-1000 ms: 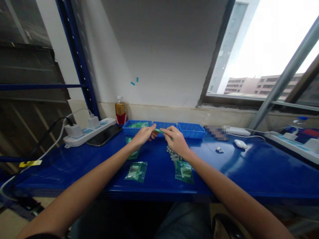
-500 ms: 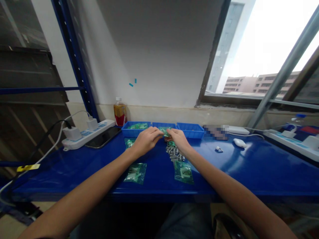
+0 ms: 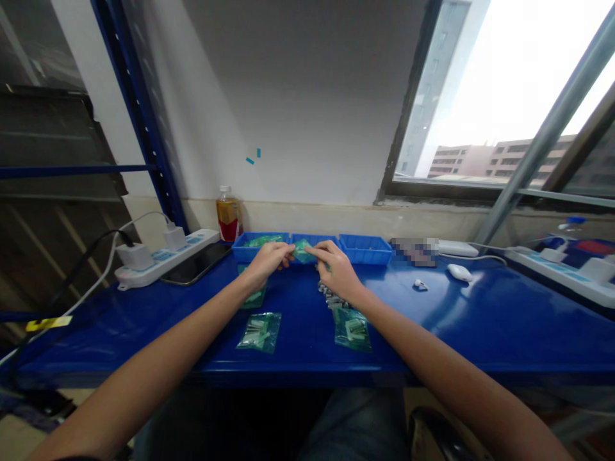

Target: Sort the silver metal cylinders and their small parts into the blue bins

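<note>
My left hand [image 3: 270,261] is closed, pinching the edge of a small green-tinted plastic bag [image 3: 302,251] held up in front of the blue bins. My right hand [image 3: 335,269] reaches in from the other side, its index fingertip touching the bag while the lower fingers hang apart from it. What lies inside that bag is too small to make out. Below my right hand is a pile of small metal parts [image 3: 331,297], partly covered. Two filled green bags, a left one [image 3: 260,333] and a right one [image 3: 353,330], lie nearer the front edge. Another green bag [image 3: 254,299] is partly hidden by my left wrist.
Three blue bins line the back: the left bin [image 3: 239,255] contains green bags, beside a middle bin [image 3: 314,238] and a right bin [image 3: 366,256]. A phone [image 3: 196,266], power strip [image 3: 139,272] and drink bottle [image 3: 229,214] stand left. Earbud case [image 3: 460,273] and earbud [image 3: 419,285] lie right.
The bag has moved slightly left with my left hand. My right hand has gone from a pinch on the bag to touching it with an outstretched index finger.
</note>
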Available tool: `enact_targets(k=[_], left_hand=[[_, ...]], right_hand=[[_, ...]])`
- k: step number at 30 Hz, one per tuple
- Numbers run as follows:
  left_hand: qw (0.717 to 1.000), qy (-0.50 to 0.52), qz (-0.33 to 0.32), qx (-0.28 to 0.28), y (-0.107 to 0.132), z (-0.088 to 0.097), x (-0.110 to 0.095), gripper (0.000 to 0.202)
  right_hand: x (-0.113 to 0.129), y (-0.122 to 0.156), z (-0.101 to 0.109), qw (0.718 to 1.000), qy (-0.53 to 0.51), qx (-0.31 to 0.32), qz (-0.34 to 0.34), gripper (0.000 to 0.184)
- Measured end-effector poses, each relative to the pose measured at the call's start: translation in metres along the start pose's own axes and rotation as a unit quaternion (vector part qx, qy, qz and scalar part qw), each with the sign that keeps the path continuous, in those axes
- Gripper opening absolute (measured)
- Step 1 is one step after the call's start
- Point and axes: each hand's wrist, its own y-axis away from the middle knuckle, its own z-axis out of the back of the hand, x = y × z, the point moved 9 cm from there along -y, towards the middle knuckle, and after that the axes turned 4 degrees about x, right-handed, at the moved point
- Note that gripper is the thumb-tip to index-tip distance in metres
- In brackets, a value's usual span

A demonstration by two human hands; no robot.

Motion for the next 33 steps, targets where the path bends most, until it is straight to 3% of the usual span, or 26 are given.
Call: enact_targets(k=[3, 6, 8, 11, 14, 17, 20, 23, 25, 28, 30, 33], left_hand=[[0.995, 0.021, 0.006, -0.094, -0.004, 0.032, 0.004, 0.033], [0.984, 0.0, 0.006, -0.176, -0.006, 0.07, 0.01, 0.039], [0.976, -0.107, 0.012, -0.187, -0.006, 0.087, 0.009, 0.045], [0.925, -0.332, 0.026, -0.183, -0.005, 0.094, 0.002, 0.056], [0.899, -0.411, 0.003, -0.148, -0.004, 0.077, -0.005, 0.06], [0.892, -0.435, -0.048, -0.112, 0.0, 0.051, -0.015, 0.06], [0.886, -0.447, -0.096, -0.082, 0.004, 0.031, -0.021, 0.056], [0.904, -0.403, -0.138, -0.032, 0.005, 0.015, -0.024, 0.055], [0.934, -0.335, -0.122, 0.006, 0.004, 0.009, -0.02, 0.059], [0.972, -0.214, -0.053, 0.085, 0.003, -0.007, -0.009, 0.067], [0.98, -0.145, -0.025, 0.136, 0.007, -0.02, -0.006, 0.066], [0.984, -0.068, -0.017, 0.164, 0.011, -0.031, -0.009, 0.051]], right_hand=[[-0.005, -0.001, 0.006, 1.0, 0.014, -0.012, -0.025, 0.04], [-0.003, -0.001, 0.001, 0.998, 0.019, 0.037, -0.048, 0.026], [0.009, 0.001, -0.011, 0.994, 0.015, 0.093, -0.048, 0.022], [0.047, 0.009, -0.032, 0.985, 0.005, 0.175, -0.015, 0.034], [0.089, 0.022, -0.058, 0.964, 0.012, 0.262, 0.053, 0.064], [0.103, 0.028, -0.072, 0.954, 0.004, 0.292, 0.072, 0.063], [0.086, 0.022, -0.067, 0.965, -0.055, 0.253, 0.043, 0.052], [0.048, 0.009, -0.044, 0.985, -0.097, 0.141, -0.018, 0.044], [0.022, 0.003, -0.026, 0.993, -0.083, 0.065, -0.051, 0.027], [0.005, -0.001, -0.005, 0.999, -0.03, 0.008, -0.034, 0.015], [0.001, -0.002, 0.002, 1.0, 0.0, -0.007, -0.021, 0.015], [0.002, -0.001, 0.002, 1.0, 0.023, -0.001, -0.017, 0.016]])
